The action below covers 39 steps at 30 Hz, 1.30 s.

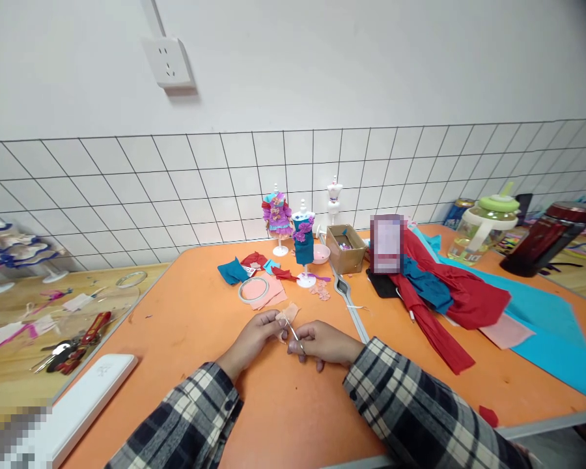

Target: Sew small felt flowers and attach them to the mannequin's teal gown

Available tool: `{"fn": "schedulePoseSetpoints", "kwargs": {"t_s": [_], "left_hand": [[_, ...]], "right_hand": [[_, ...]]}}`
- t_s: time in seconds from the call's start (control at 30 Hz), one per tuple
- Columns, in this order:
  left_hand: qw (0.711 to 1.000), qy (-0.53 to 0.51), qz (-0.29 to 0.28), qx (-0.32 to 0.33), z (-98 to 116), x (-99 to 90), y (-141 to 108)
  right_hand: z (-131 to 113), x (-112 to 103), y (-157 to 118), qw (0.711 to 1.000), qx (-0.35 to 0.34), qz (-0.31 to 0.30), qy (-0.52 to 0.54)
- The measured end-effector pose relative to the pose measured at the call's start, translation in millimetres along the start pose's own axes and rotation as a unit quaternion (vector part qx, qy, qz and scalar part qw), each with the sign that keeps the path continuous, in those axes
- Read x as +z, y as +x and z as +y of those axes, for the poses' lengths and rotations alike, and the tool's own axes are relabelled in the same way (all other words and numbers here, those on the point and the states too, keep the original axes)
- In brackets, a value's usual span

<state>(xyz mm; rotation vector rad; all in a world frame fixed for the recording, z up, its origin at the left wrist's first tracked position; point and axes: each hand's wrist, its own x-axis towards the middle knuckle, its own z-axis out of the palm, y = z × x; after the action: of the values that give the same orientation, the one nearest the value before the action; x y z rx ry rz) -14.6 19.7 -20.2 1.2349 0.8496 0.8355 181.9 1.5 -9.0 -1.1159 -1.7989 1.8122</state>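
Between the fingers of my left hand (258,335) is a small piece of pale pink fabric (289,313), its upper edge sticking out past the fingertips. My right hand (322,343) is closed around small scissors (293,332), whose blades point up and left against the fabric. Both hands meet low over the orange table, a short way in front of a doll dress form (303,244) in a teal dress with purple flowers. Pink fabric scraps (321,290) and a roll of tape (253,290) lie just beyond the hands.
Behind stand a second dressed form (278,218), a bare white form (334,198) and a cardboard box (346,254). A propped phone (387,244), red cloth (469,293), a bottle (483,228) and a dark flask (547,241) are at right. A white power bank (78,410) lies at left.
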Motion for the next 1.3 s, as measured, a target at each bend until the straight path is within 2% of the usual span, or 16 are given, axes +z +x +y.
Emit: {"fn": "schedulePoseSetpoints", "kwargs": {"t_s": [0.13, 0.53, 1.3], "left_hand": [[1.0, 0.001, 0.003, 0.005, -0.2, -0.3, -0.3], [1.0, 0.005, 0.005, 0.002, 5.2, 4.2, -2.6], [1.0, 0.006, 0.01, 0.004, 4.7, 3.9, -2.0]], "right_hand": [[-0.3, -0.1, -0.8, 1.0, 0.023, 0.01, -0.007], [-1.3, 0.2, -2.8, 1.0, 0.006, -0.006, -0.001], [-2.7, 0.5, -3.0, 1.0, 0.013, 0.005, -0.014]]}}
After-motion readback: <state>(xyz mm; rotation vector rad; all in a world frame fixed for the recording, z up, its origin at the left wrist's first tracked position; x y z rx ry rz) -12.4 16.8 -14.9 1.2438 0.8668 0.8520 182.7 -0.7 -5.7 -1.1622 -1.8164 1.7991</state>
